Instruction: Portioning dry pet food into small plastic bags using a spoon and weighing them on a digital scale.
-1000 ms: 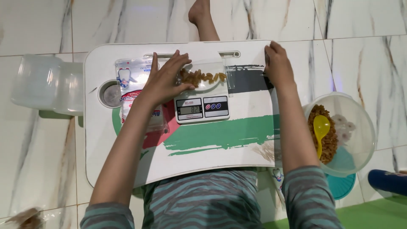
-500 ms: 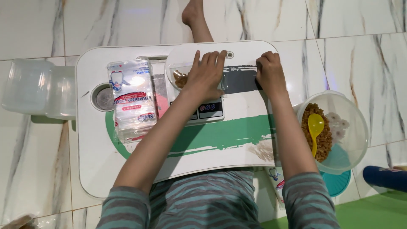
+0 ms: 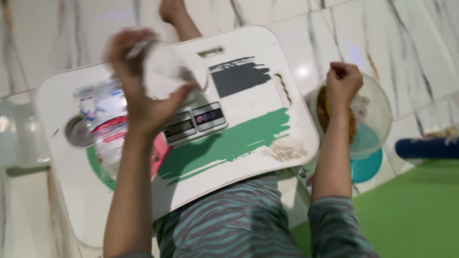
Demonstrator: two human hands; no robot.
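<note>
Floor: pale marble tile with grey veining; a green mat covers the near right corner.

Lap tray: white, rounded corners, lying across the person's lap above a striped shirt. Painted with a dark grey brush patch at the top, a broad green stroke across the middle and a pink patch near the left. A slot handle sits at the far edge and another by the right edge; a round cup recess lies at the left.

Scale: small, grey, two display windows on its near face, at the tray's centre.

Packet: clear plastic with red, blue and white print, lying flat at the tray's left, partly under the left forearm.

Tub: small, clear plastic, blurred, raised just above the scale. Left hand curled round it, fingers and thumb gripping its sides.

Bowl: clear, round, on the floor just right of the tray, holding brown grainy food, standing on a teal disc. Right hand over the bowl, closed in a fist; whatever it grips cannot be made out.

Clear container: left of the tray, blurred.

Dark blue object: at the right edge, beside the mat.
</note>
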